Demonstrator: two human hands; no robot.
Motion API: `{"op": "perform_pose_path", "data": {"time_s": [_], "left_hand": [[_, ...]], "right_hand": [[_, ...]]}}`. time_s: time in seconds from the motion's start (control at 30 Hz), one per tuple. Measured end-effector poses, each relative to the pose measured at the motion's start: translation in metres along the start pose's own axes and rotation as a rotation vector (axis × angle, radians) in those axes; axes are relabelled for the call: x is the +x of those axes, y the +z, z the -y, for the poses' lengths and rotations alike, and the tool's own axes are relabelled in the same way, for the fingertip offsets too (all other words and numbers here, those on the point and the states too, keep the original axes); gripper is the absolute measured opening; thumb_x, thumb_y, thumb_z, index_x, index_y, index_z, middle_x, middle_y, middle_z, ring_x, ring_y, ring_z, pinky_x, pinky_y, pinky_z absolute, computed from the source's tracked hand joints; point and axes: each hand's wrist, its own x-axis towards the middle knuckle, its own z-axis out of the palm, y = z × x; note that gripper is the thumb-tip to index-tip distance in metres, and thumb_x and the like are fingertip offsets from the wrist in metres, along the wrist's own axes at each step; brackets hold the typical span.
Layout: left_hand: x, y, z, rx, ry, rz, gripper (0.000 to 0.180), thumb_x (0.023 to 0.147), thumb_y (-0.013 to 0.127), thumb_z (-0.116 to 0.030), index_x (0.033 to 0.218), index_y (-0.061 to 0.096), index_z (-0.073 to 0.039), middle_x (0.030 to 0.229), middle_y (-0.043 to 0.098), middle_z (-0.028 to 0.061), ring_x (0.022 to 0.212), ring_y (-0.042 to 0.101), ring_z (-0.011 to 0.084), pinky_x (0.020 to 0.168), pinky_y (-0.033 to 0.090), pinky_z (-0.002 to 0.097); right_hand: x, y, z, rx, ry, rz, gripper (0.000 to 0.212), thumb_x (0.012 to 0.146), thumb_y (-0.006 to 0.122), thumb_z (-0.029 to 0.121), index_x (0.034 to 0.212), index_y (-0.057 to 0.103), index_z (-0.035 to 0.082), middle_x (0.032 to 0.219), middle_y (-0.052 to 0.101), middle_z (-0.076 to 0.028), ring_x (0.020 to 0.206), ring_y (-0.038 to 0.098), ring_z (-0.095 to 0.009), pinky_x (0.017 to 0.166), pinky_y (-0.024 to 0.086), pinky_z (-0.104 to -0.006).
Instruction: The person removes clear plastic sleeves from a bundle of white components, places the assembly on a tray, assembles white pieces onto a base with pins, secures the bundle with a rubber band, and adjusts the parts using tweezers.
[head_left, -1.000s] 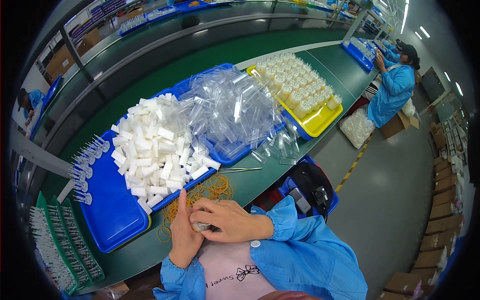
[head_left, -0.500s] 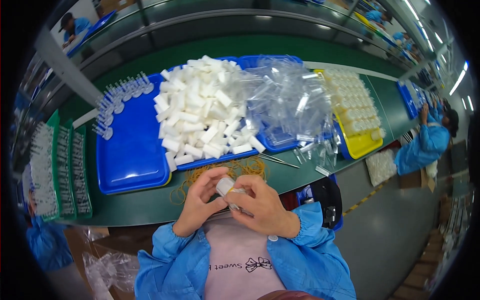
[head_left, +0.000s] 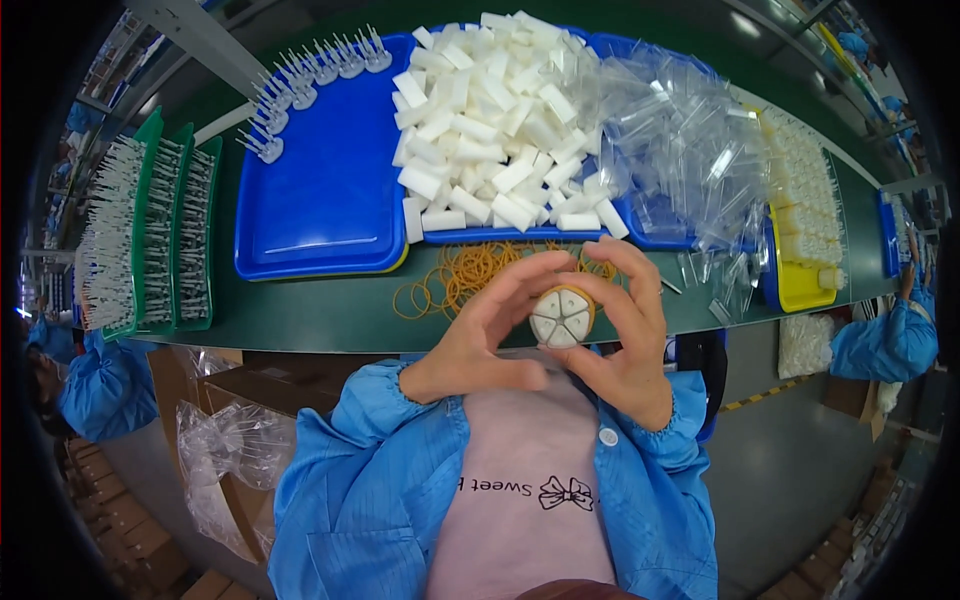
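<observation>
Sitting between right fingers (head_left: 640, 275): round white bundle (head_left: 561, 318); left fingers (head_left: 508, 288) beside.

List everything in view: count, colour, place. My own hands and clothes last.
Round segmented piece: one, white with yellowish rim, in right hand
Rubber bands: many, tan, on table beyond hands
Blocks: many, white, heaped centre
Plastic pieces: many, clear, heaped right of blocks
Trays: at least three, blue, across table
Pronged pieces: several, clear, left tray's edges
Racks: three, green, far left, filled
Tray: one, yellow, right, holding off-white bundles
Table: one, green
Plastic bag: clear, lower left, count unclear
Co-workers: at least two, blue clothing, both sides
Sleeves: two, blue
Shirt: one, pink
Left hand, right hand: bare, centre
</observation>
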Motion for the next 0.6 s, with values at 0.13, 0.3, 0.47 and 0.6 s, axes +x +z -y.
{"op": "perform_pose_path", "data": {"time_s": [0.13,0.3,0.47,0.6], "left_hand": [[-0.005,0.0,0.003,-0.033,-0.156,-0.209,0.072,0.084,0.069,-0.023,0.141,0.03,-0.005,0.132,0.046,0.0106,0.119,0.049,0.0197,0.1,0.039,0.0347],[-0.009,-0.012,0.001,-0.121,-0.135,-0.344,0.067,0.09,0.054,-0.047,0.137,0.033,-0.004,0.115,0.056,0.0112,0.105,0.056,0.0207,0.082,0.046,0.0313],[-0.007,-0.016,0.004,-0.33,-0.265,-0.27,0.064,0.097,0.029,-0.053,0.138,0.032,-0.004,0.104,0.056,0.0099,0.088,0.056,0.0203,0.071,0.046,0.0317],[-0.008,-0.017,0.008,-0.446,-0.282,-0.156,0.069,0.093,0.041,-0.054,0.14,0.029,-0.004,0.107,0.056,0.0092,0.088,0.058,0.0169,0.071,0.048,0.0292]], "right_hand": [[-0.001,0.0,0.002,0.023,0.096,0.048,0.054,0.061,0.078,0.013,0.111,0.059,0.007,0.121,0.051,-0.013,0.115,0.048,-0.033,0.095,0.038,-0.0407],[-0.021,-0.032,-0.042,-0.086,0.323,-0.085,0.026,0.07,0.074,0.008,0.093,0.063,0.005,0.097,0.06,-0.01,0.083,0.06,-0.027,0.072,0.047,-0.0339],[-0.041,-0.028,-0.082,-0.526,0.359,-0.093,0.012,0.075,0.068,0.006,0.085,0.062,0.006,0.09,0.058,-0.008,0.075,0.058,-0.028,0.064,0.045,-0.0372],[-0.043,-0.027,-0.074,-0.574,0.385,-0.083,0.006,0.078,0.064,0.005,0.083,0.06,0.005,0.092,0.057,-0.009,0.077,0.058,-0.031,0.064,0.045,-0.0384]]}}
